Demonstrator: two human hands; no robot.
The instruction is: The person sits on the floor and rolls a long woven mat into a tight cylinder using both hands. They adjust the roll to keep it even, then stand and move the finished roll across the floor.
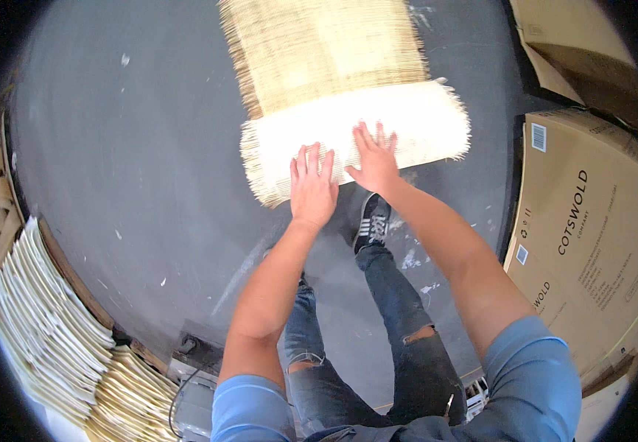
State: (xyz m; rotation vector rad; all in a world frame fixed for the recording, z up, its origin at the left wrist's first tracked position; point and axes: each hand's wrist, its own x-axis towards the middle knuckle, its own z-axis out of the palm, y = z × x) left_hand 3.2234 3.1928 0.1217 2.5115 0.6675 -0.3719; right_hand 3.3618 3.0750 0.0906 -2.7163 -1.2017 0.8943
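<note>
A pale woven cane sheet (pixel 326 44) with frayed edges stretches away over the dark floor, and its near end is a thick, bright roll (pixel 422 121). Both of my hands rest on that roll near its front side. My left hand (pixel 314 184) lies on the left part with fingers spread and pointing away from me. Just to the right, my right hand (pixel 375 158) presses on the middle of the roll, its fingers also spread. Neither hand grips anything. Glare washes out the weave on the roll.
Large cardboard boxes (pixel 591 214) stand along the right side. At the lower left are stacked white and cream folded sheets (pixel 46 324), with a grey metal box (pixel 195 405) beside them. My shoe (pixel 372 221) is on the grey floor (pixel 149 184) just behind the roll.
</note>
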